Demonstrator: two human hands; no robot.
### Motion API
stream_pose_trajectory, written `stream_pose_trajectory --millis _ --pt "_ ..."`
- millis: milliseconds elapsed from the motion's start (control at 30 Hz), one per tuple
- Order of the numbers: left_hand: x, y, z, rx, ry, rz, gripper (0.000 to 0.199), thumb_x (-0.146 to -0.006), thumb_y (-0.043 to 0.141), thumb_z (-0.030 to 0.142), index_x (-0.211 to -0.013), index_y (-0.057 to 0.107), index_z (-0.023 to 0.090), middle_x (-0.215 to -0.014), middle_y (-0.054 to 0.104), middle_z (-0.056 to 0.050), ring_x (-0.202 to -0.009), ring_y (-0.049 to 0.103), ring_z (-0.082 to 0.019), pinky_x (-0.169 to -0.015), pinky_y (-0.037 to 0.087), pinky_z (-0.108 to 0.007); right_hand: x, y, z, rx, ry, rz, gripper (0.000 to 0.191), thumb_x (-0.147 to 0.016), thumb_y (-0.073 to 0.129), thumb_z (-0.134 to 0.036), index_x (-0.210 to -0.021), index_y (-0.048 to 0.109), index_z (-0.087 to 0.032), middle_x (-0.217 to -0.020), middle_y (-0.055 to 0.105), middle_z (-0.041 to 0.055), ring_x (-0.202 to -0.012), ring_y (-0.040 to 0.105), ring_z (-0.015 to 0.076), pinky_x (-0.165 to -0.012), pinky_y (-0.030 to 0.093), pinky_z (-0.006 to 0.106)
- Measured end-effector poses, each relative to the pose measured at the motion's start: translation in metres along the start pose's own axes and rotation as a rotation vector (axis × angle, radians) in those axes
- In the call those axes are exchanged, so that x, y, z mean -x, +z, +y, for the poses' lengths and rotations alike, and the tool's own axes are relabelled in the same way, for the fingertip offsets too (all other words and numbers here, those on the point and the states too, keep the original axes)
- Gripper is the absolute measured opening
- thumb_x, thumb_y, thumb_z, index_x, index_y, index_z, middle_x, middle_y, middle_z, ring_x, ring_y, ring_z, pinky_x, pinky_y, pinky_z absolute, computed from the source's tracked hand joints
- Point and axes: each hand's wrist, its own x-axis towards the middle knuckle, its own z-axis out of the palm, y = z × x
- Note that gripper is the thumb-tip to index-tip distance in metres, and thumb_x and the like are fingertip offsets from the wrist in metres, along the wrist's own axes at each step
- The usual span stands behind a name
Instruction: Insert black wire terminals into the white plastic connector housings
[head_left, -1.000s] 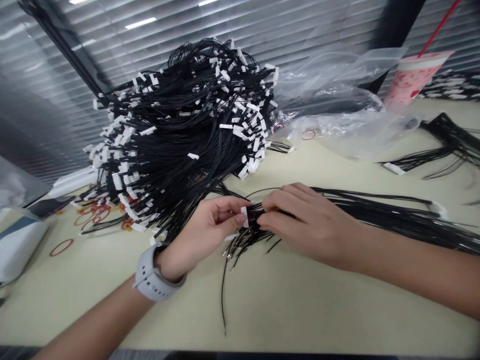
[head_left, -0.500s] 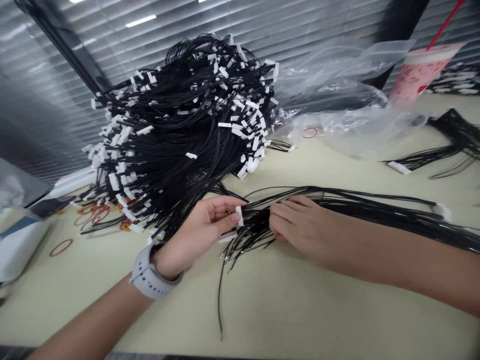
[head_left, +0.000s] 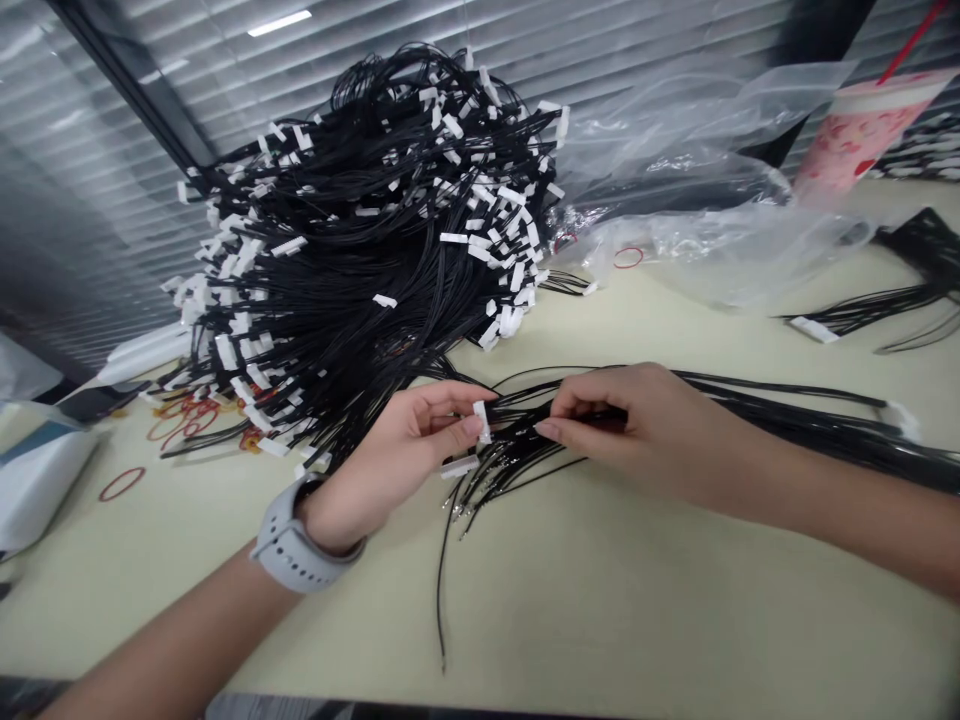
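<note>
Between the thumb and fingers of my left hand (head_left: 405, 450) a small white connector (head_left: 482, 421) is pinched, with black wires leading off it to the right. My right hand (head_left: 645, 440) is above the bundle of black wires (head_left: 787, 405), thumb and fingertips brought together at the wires; a thin wire seems to be between them, though its hold is partly hidden. A second white connector (head_left: 460, 466) lies just below my left fingertips. Loose wire ends with small metal tips (head_left: 463, 508) fan out beside it, and one long wire (head_left: 440, 600) hangs toward the table's front.
A large heap of black cables (head_left: 360, 240) with white connectors stands behind my left hand. Clear plastic bags (head_left: 690, 240) and a pink cup (head_left: 847, 140) with a red straw are at the back right. Rubber bands (head_left: 121, 484) lie at left, another wire bunch (head_left: 862, 310) at right.
My right hand has turned and lifted slightly, going from fingers curled over the wires to a thumb-and-finger pinch. My left hand keeps the connector in nearly the same place.
</note>
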Motion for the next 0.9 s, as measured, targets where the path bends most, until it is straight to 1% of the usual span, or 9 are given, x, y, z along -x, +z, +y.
stream_pose_trajectory --millis 100,267,367,567,667,800,900 --pt "-0.0004 -0.0004 -0.0005 0.022 0.01 0.001 0.02 -0.076 0.065 0.019 -0.096 0.065 0.015 -0.073 0.062 0.0 -0.066 0.054 -0.009 -0.063 0.042 -0.021 0.0002 -0.0003 0.0038 0.012 0.017 -0.022 0.023 -0.082 0.051 -0.033 -0.066 0.057 -0.019 -0.052 0.047 -0.0054 -0.047 0.037 0.0064 -0.042 0.028 0.018" --pt "-0.0003 -0.0016 -0.0019 0.015 0.008 0.004 0.022 -0.077 0.064 0.018 -0.098 0.064 0.014 -0.077 0.063 -0.001 -0.069 0.054 -0.009 -0.065 0.042 -0.02 -0.0008 0.0005 0.0079 0.022 -0.001 -0.058 0.025 -0.085 0.047 -0.034 -0.067 0.057 -0.019 -0.052 0.045 -0.0052 -0.045 0.035 0.0061 -0.04 0.025 0.019" --pt "0.0 -0.0013 -0.0016 0.017 0.006 -0.002 0.021 -0.077 0.064 0.017 -0.098 0.064 0.014 -0.076 0.062 0.0 -0.069 0.054 -0.008 -0.064 0.042 -0.019 -0.0015 0.0 0.0073 0.022 -0.009 -0.077 0.026 -0.086 0.046 -0.034 -0.067 0.056 -0.018 -0.053 0.044 -0.0049 -0.046 0.034 0.0061 -0.04 0.025 0.019" --pt "-0.001 -0.0011 -0.0013 0.048 0.011 0.0 0.02 -0.075 0.065 0.018 -0.095 0.065 0.015 -0.073 0.062 0.0 -0.066 0.054 -0.009 -0.062 0.043 -0.021 -0.0021 -0.001 0.0066 0.014 -0.034 -0.135 0.032 -0.087 0.043 -0.033 -0.06 0.046 -0.017 -0.052 0.037 -0.005 -0.047 0.032 0.0066 -0.041 0.025 0.019" --pt "-0.0008 -0.0022 -0.0016 0.012 0.019 0.007 0.021 -0.075 0.065 0.019 -0.096 0.065 0.015 -0.075 0.062 -0.001 -0.067 0.055 -0.01 -0.064 0.043 -0.022 -0.0023 -0.001 0.0085 0.019 -0.05 -0.169 0.031 -0.088 0.042 -0.032 -0.06 0.042 -0.017 -0.053 0.036 -0.005 -0.049 0.032 0.0071 -0.043 0.026 0.02" --pt "-0.0003 -0.0033 -0.002 -0.036 0.037 -0.004 0.022 -0.077 0.065 0.021 -0.098 0.064 0.015 -0.078 0.062 -0.001 -0.071 0.054 -0.01 -0.066 0.042 -0.022 -0.0015 -0.0002 0.0102 0.022 -0.046 -0.19 0.033 -0.088 0.04 -0.034 -0.059 0.04 -0.018 -0.053 0.034 -0.0053 -0.049 0.03 0.0072 -0.043 0.025 0.021" --pt "-0.0001 -0.0032 -0.0017 -0.05 0.045 -0.003 0.021 -0.077 0.064 0.021 -0.097 0.064 0.016 -0.078 0.061 -0.001 -0.07 0.054 -0.01 -0.065 0.042 -0.021 -0.0012 -0.0001 0.0096 0.015 -0.024 -0.201 0.033 -0.088 0.039 -0.034 -0.06 0.04 -0.018 -0.053 0.034 -0.0053 -0.049 0.03 0.0074 -0.044 0.025 0.021"
